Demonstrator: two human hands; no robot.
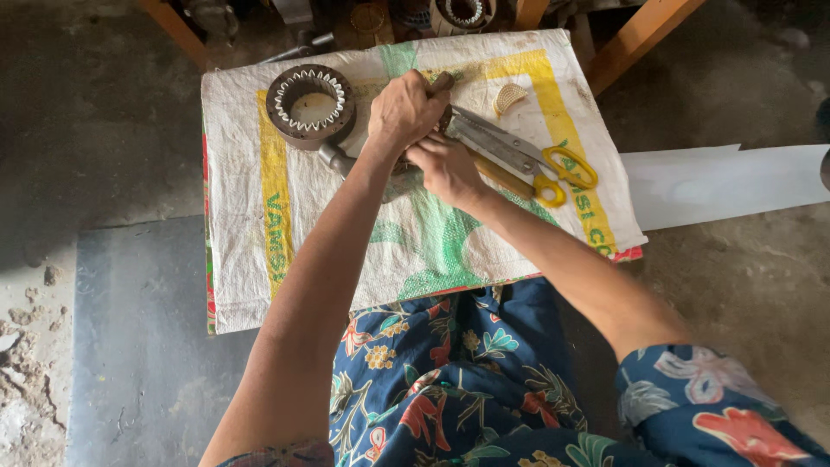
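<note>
My left hand point(405, 111) is closed over a metal tool whose grey handle end point(334, 159) sticks out below the wrist and whose other end point(442, 82) shows past the fingers. My right hand point(445, 167) grips something small just under the left hand; what it holds is hidden. Both hands work over a white woven sack point(259, 251) with yellow and green stripes. A round brown motor stator ring point(309, 104) with white slot liners lies left of the hands. Large scissors with yellow handles point(519, 156) lie right of the hands, blades pointing toward them.
A small pale curved piece point(508, 96) lies on the sack near the scissors. A white sheet point(726, 182) extends right of the sack. Orange wooden legs point(640, 35) and more round metal parts point(462, 13) stand beyond the far edge. A grey slab point(138, 329) covers the floor left.
</note>
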